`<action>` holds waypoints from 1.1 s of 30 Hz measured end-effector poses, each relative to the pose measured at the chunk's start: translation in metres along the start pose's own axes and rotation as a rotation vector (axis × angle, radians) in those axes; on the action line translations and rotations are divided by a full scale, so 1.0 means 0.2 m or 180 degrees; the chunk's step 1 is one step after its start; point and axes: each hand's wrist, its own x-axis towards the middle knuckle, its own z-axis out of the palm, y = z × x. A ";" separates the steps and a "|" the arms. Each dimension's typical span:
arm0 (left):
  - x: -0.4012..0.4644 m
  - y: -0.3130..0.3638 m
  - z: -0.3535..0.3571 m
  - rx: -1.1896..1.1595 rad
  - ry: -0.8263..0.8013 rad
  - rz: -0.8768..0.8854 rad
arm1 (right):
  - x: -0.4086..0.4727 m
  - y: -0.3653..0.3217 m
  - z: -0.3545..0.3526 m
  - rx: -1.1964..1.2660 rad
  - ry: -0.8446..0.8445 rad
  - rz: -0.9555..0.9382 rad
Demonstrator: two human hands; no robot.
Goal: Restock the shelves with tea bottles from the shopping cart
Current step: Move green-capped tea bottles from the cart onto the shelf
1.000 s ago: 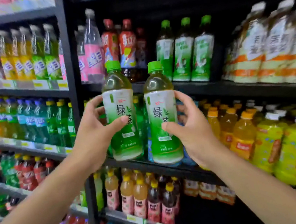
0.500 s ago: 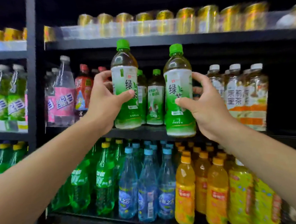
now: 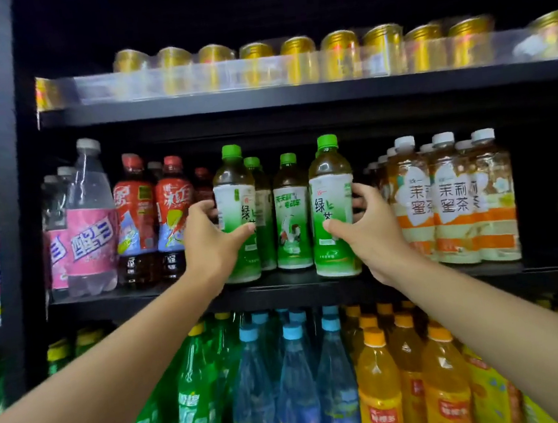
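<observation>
Two tea bottles, left [image 3: 236, 215] and right [image 3: 332, 205], reach the shelf [image 3: 142, 299], each hand's grip, left [image 3: 213, 242] and right [image 3: 367, 233], clamped round one; release remains

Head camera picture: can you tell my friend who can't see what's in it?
Two hands set green tea bottles on a black shelf: the left hand grips one bottle, the right hand grips another. More green tea bottles stand between them.

gold cans [image 3: 299, 59] up top, pink-labelled bottles [image 3: 90, 231], orange drinks [image 3: 380, 390] below
</observation>
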 end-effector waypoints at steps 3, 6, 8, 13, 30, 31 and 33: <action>0.03 -0.05 0.03 0.0087 -0.0102 0.0077 | 0.03 0.06 0.03 -0.0188 0.0088 -0.0009; 0.06 -0.08 0.06 0.0077 -0.0197 0.0081 | 0.05 0.10 0.06 -0.0359 0.0145 -0.0081; 0.08 -0.08 0.08 0.0041 -0.0294 0.0031 | 0.06 0.11 0.07 -0.0365 0.0171 -0.0060; 0.10 -0.10 0.10 -0.0132 -0.0498 -0.0054 | 0.06 0.11 0.08 -0.0291 0.0137 0.0042; 0.00 -0.05 0.03 0.0133 -0.0707 -0.0203 | -0.06 0.03 0.09 -0.0980 0.0731 -0.0334; -0.02 -0.04 0.02 0.0227 -0.0635 -0.0126 | -0.08 0.02 0.09 -0.1003 0.0755 -0.0408; -0.08 -0.02 -0.01 0.0397 -0.0555 0.0085 | -0.16 0.02 0.10 -0.1076 0.0715 -0.0606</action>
